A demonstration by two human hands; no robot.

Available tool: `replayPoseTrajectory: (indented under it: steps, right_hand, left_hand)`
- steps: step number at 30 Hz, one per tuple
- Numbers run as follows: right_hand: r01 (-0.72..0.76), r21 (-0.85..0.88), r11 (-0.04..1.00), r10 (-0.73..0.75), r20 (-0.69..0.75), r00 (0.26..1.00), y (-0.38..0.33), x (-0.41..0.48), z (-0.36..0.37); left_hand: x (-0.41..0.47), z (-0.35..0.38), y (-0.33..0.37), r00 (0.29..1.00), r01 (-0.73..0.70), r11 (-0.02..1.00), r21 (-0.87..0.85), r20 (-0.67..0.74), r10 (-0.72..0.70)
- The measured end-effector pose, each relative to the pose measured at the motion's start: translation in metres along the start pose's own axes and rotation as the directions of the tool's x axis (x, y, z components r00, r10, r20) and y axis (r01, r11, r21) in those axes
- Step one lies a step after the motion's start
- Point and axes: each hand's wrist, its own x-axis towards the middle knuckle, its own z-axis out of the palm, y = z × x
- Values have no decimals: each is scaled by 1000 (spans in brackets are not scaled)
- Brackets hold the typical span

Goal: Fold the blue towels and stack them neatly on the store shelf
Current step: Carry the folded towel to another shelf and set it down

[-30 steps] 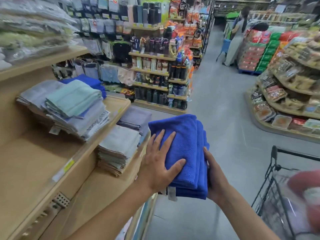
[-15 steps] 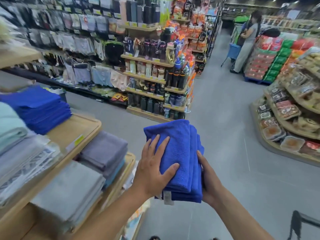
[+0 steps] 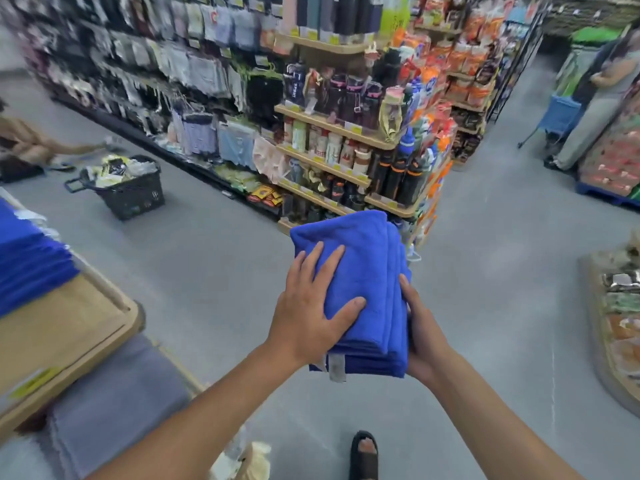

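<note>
A folded blue towel (image 3: 367,268) is held in the air over the aisle floor, at the centre of the view. My left hand (image 3: 308,306) lies flat on top of it with the fingers spread. My right hand (image 3: 420,332) holds its right edge from the side and below, thumb against the folds. A white label hangs from the towel's near edge. A stack of blue towels (image 3: 27,261) lies on the wooden store shelf (image 3: 76,327) at the far left, well apart from my hands.
Grey folded towels (image 3: 114,403) sit on the lower shelf at left. A black basket (image 3: 128,192) stands on the floor beyond. A bottle display (image 3: 349,143) is straight ahead. A person (image 3: 602,95) stands far right by a food display (image 3: 620,313). My sandalled foot (image 3: 363,455) shows below.
The view has swung right and away from the shelf; the shelf towels have slid to the left edge. The shopping cart is out of view. Both hands keep the same hold on the towel.
</note>
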Motion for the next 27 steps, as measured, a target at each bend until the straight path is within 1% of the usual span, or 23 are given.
replayPoseTrajectory:
  steps: [3,6,10,12,16,18,21,24,27]
  right_hand:
    - [-108,-42,993,113,125,986,-38,78,-8]
    - [-217,-115,969,240,240,941,-67,148,2]
    - [-360,-211,909,415,373,830,-79,224,40]
    - [-395,-272,877,478,423,770,-74,257,65]
    - [-415,-442,795,602,494,627,-54,315,126]
    - [-413,-512,754,655,532,537,-38,339,160]
    - [-424,-584,692,722,560,406,-14,366,215]
    - [-401,-643,653,754,602,263,7,380,273]
    - [-347,-713,610,781,616,106,32,382,333]
  left_hand:
    - [53,13,-15,988,107,994,18,-110,-104]
    - [93,12,-26,950,234,972,32,-219,-222]
    - [123,-7,-51,859,406,912,55,-365,-360]
    - [131,-20,-66,801,478,876,64,-440,-405]
    - [133,-50,-95,642,611,791,35,-606,-470]
    - [130,-66,-111,558,660,752,15,-680,-476]
    - [124,-95,-132,426,754,657,8,-767,-479]
    - [116,-126,-143,285,825,564,-25,-844,-455]
    - [101,-154,-146,138,866,493,-80,-911,-390]
